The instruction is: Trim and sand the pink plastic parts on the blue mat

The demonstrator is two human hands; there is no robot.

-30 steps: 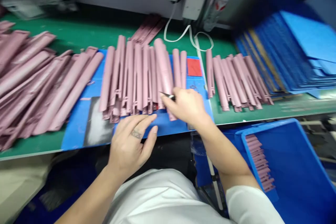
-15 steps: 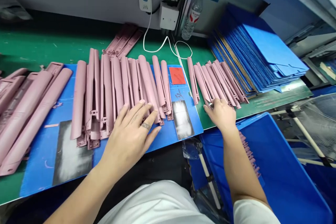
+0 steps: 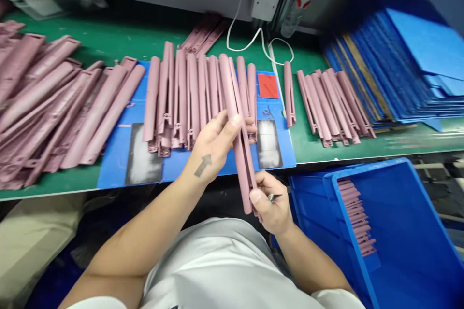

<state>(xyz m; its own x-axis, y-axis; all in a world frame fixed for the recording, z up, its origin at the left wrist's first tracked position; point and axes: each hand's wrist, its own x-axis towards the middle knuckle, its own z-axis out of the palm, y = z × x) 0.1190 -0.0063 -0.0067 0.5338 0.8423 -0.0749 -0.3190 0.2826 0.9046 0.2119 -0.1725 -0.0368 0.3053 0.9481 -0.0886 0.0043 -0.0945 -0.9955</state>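
Note:
A long pink plastic shell [image 3: 239,145] is lifted off the bench, pointing away from me. My left hand [image 3: 213,147] grips its middle with fingers wrapped round it. My right hand [image 3: 272,203] pinches its near end and also holds a small dark metal tool [image 3: 274,197]. Behind them a row of the same pink shells [image 3: 188,94] lies side by side on a blue mat [image 3: 119,154].
A heap of pink shells [image 3: 47,101] covers the green bench at the left. A smaller row [image 3: 329,101] lies at the right, beside stacked blue sheets [image 3: 402,67]. A blue bin [image 3: 395,231] with pink parts stands below right. A white cable [image 3: 261,43] and water bottle [image 3: 295,7] are at the back.
My left hand lifted one pink shell out of the row on the mat. My right hand came back from the right-hand row and took the shell's near end.

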